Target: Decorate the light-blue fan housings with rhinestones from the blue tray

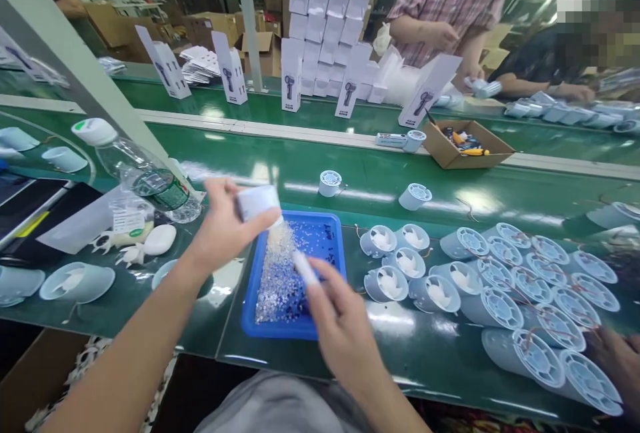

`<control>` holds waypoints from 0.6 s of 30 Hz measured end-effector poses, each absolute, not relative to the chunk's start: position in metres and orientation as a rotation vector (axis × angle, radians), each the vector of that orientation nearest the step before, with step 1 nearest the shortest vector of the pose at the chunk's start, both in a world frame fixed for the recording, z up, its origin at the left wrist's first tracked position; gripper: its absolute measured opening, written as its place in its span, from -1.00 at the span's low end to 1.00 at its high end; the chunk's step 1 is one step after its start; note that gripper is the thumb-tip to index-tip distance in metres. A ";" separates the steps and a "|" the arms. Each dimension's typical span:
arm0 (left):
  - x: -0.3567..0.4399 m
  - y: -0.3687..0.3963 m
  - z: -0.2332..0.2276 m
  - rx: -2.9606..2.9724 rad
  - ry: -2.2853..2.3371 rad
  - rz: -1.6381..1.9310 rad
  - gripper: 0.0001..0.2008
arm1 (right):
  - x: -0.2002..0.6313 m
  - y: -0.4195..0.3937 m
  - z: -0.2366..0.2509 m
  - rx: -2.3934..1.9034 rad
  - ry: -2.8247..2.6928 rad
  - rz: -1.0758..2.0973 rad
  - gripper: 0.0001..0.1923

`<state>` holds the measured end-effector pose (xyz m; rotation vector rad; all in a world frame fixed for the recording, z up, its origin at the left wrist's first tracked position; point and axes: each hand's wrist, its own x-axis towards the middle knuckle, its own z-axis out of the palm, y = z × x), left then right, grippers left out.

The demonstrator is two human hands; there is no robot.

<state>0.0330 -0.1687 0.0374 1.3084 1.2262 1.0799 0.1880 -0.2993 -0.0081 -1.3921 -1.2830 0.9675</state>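
Observation:
My left hand [220, 226] holds a small white fan housing [257, 201] above the near-left corner of a blue tray [330, 226]. The tray holds a heap of tiny clear and dark parts [280, 273]. My right hand [340, 316] is over the tray's near edge and grips a thin white stick-like tool [305, 268] pointing up toward the housing. To the right of the tray lie several pale blue fan housings [500, 280], some with white blades showing and thin wires.
A clear water bottle [140, 170] lies to the left by white fan blades [135, 243]. An open cardboard box [467, 143] and upright white product boxes [293, 83] stand across the green belt. Two other people work at the far right; another hand [617, 360] rests at the near right.

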 end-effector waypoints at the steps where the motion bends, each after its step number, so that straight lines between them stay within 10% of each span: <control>1: 0.036 -0.146 0.031 1.544 1.325 1.021 -0.35 | 0.194 -0.299 -0.013 -1.450 -1.203 0.926 -0.72; 9: 0.076 -0.044 -0.013 2.254 1.618 0.346 -0.43 | 0.212 -0.308 -0.034 -1.447 -1.080 0.504 -0.86; 18: -0.005 -0.160 0.032 2.172 1.513 0.431 -0.53 | 0.215 -0.312 -0.065 -1.358 -1.063 0.447 -0.80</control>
